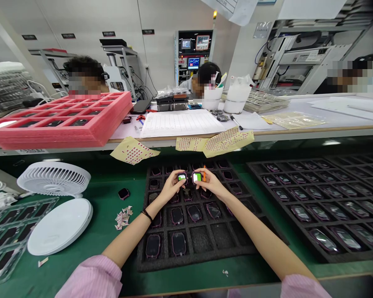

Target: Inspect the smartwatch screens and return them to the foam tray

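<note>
My left hand (173,184) is closed on a smartwatch body (182,177) whose screen is lit green and white. A second lit smartwatch body (197,177) is gripped in my right hand (209,182), close beside the first. Something thin and orange shows by the right fingers; its kind is unclear. Both hands are over a black foam tray (200,260), and many of its pockets hold dark-screened watch bodies (177,215). Several pockets toward the front right are bare. One loose watch body (123,193) lies on the green mat left of the tray.
A second foam tray (301,231) full of watches stands at right. At left are a white fan (54,179) with a round base, a clear plastic tray (17,240) and paper scraps (123,218). A shelf above bears a pink foam tray (108,124) and papers. Several people sit beyond.
</note>
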A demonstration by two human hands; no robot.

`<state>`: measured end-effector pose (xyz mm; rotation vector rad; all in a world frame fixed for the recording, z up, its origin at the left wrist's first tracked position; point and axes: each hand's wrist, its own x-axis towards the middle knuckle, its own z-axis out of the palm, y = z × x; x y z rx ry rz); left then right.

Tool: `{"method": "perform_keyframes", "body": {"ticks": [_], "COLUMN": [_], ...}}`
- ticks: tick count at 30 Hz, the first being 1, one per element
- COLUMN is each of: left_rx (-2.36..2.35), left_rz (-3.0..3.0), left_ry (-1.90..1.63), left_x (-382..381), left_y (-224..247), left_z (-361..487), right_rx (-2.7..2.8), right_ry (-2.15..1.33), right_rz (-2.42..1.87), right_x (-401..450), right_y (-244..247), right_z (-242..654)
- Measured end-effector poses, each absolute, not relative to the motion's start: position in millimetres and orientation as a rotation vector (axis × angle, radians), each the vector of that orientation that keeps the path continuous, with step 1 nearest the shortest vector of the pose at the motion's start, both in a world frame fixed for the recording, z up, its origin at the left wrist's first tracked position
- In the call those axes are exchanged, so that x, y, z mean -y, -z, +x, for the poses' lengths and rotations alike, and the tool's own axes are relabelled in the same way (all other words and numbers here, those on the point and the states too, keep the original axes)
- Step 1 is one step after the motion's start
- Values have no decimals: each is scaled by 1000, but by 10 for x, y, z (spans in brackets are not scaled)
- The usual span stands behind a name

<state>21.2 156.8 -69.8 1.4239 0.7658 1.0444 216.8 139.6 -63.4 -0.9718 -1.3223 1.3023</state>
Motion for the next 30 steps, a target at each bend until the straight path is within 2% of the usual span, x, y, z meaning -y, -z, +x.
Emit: {"method": "perform_keyframes", "body": {"ticks": [14,30], "left_rx": [-768,-747], "left_rz": [1411,1595], "left_ry": [-1035,-1009], "left_x": [-1584,-1539], "left_y": [729,760], "left_z": [215,206], "right_rx": [1155,1196], "right_ry": [-1199,-1277], "right_rz": [-1126,-1085], "right_x": [-1434,-1402], "right_y": [683,616], "right_z": [2249,2215]}}
